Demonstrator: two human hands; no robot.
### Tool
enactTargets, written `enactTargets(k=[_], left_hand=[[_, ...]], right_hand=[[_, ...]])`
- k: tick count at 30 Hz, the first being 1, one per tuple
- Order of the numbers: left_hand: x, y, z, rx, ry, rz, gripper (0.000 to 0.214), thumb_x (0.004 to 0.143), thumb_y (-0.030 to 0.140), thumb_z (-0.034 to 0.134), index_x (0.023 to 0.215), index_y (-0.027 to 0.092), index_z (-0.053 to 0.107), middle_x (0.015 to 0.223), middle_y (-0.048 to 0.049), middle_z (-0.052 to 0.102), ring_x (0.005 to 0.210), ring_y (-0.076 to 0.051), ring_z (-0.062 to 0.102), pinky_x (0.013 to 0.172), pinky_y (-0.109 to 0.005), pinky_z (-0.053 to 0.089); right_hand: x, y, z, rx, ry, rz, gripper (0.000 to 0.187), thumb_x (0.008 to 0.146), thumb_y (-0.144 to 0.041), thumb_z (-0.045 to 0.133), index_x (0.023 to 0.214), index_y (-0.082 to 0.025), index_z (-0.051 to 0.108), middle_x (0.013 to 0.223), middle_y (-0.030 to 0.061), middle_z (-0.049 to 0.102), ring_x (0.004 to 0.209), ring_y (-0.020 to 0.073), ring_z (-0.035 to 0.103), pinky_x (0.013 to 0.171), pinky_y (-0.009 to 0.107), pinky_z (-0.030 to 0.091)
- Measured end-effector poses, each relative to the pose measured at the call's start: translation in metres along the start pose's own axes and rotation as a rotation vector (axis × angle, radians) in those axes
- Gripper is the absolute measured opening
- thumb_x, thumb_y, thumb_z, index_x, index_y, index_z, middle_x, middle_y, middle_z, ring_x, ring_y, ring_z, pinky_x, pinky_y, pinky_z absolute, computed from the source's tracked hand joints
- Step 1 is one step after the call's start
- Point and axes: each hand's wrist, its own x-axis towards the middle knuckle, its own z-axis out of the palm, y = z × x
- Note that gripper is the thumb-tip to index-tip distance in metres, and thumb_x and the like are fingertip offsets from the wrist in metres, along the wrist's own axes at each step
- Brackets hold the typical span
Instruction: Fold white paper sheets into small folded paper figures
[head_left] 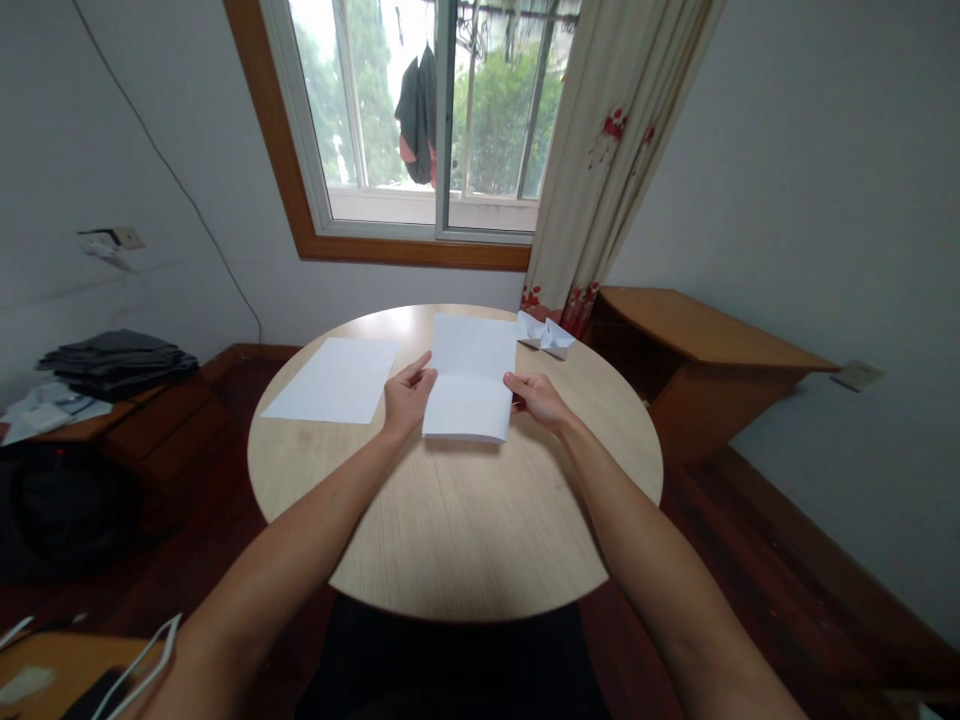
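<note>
A white sheet of paper with a crease across its middle is held up over the round table. My left hand grips its left edge near the crease, thumb on top. On the opposite edge my right hand pinches the paper between thumb and fingers. The near half of the sheet bends toward me, its lower edge slightly above the tabletop. To the left lies a flat white sheet. Folded paper shapes stand at the table's far right, just beyond the held sheet.
The round wooden table fills the middle. A window and a patterned curtain are behind it. At right stands a brown wooden desk. Dark folded clothes lie on a cabinet at left, above a black bag.
</note>
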Motion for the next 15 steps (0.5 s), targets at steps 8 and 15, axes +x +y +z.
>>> enactTargets(k=[8,15], left_hand=[[0.0018,-0.0032,-0.0013,0.018,0.018,0.017,0.054,0.07,0.037,0.071,0.116,0.009,0.065,0.078,-0.0051,0.067,0.062,-0.008,0.048,0.06,-0.023,0.04],[0.0032,-0.0047,-0.0013,0.009,-0.055,-0.035,0.059,0.069,0.037,0.073,0.12,0.009,0.062,0.073,-0.0028,0.062,0.062,-0.008,0.046,0.061,-0.024,0.039]], right_hand=[[0.0017,0.0035,-0.0005,-0.047,-0.012,-0.018,0.053,0.059,-0.064,0.072,0.065,-0.012,0.065,0.06,0.0036,0.064,0.051,0.0098,0.055,0.048,0.021,0.046],[0.004,0.0053,-0.0026,-0.046,0.057,-0.062,0.053,0.059,-0.065,0.072,0.065,-0.013,0.064,0.06,0.003,0.064,0.051,0.011,0.054,0.047,0.022,0.044]])
